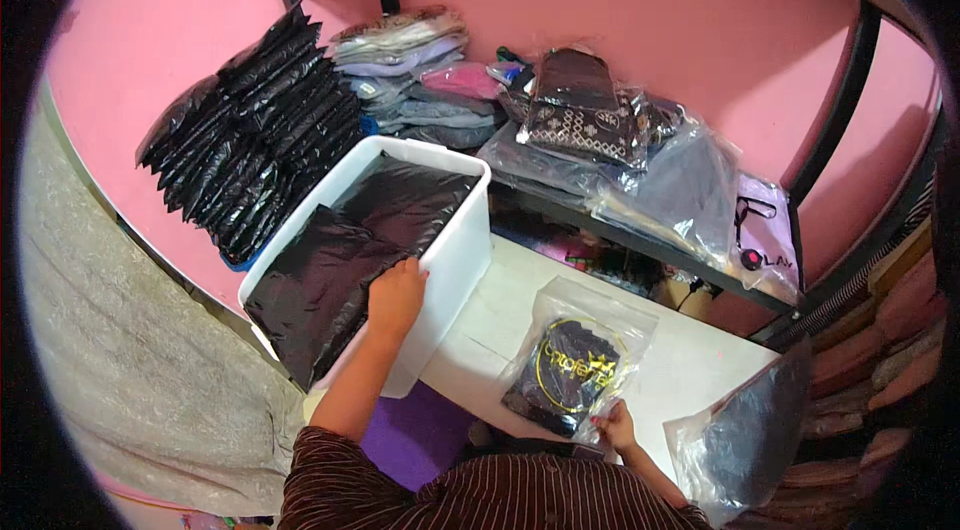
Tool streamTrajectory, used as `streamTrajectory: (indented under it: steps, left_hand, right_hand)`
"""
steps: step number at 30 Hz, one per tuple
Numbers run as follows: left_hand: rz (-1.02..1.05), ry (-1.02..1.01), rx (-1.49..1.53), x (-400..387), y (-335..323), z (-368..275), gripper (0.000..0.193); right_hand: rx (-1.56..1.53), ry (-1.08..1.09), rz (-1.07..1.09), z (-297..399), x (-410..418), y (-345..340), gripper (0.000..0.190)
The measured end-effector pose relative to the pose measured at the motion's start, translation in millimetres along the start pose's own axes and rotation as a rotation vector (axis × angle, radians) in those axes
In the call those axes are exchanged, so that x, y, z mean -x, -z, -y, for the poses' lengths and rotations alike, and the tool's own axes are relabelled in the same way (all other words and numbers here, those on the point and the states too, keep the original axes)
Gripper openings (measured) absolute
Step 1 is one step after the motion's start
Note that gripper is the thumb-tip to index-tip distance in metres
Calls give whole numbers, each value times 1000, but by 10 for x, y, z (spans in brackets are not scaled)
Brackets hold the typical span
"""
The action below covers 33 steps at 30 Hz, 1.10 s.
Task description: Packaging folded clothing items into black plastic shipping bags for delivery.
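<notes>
My left hand lies over the near rim of a white plastic bin, fingers curled at the edge and partly hidden. Large black plastic packages fill the bin to about its rim. My right hand pinches the lower corner of a clear plastic bag lying on the white tabletop. Dark folded fabric shows inside that bag, which bears a gold printed design. To the right of my right hand, another clear bag with dark contents lies at the table's edge.
A tall stack of black plastic packages leans behind the bin. Bagged garments and a patterned dark bagged textile pile on a black-framed shelf along the pink wall. Folded cloth stacks stand at the right; a pale curtain hangs left.
</notes>
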<state>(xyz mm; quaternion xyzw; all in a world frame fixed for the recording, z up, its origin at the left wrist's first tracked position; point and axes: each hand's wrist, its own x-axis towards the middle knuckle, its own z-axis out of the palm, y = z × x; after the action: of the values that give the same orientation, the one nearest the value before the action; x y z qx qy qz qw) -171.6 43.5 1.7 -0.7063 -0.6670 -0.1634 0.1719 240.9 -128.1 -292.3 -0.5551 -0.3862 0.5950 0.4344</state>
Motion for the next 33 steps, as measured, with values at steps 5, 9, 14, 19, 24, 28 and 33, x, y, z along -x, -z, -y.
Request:
streamTrajectory:
  steps: [5, 9, 14, 19, 24, 28, 33]
  left_hand:
    - [84, -12, 50, -212, -4, -161, 25]
    - [36, -19, 103, -54, -49, -328, 21]
    - [-6, -33, 156, 162, -38, -342, 18]
    - [-15, -65, 179, 208, 4, -324, 19]
    - [-22, -36, 256, 162, 204, -196, 21]
    - [236, -71, 614, 365, 780, 189, 45]
    - [-755, 713, 357, 982, 807, 1641, 55]
  right_hand:
    - [-49, -31, 52, -88, -163, 98, 48]
    - [303, -160, 179, 36, -392, 264, 56]
    - [1208, 46, -519, 1343, -558, -519, 61]
    - [22, 172, 163, 2635, -1106, -1977, 83]
    - [-193, 475, 53, 2891, -1980, -3120, 77]
    - [-273, 448, -52, 2904, -2207, -3351, 73]
    - [-301, 534, -80, 2839, -2265, -3260, 75]
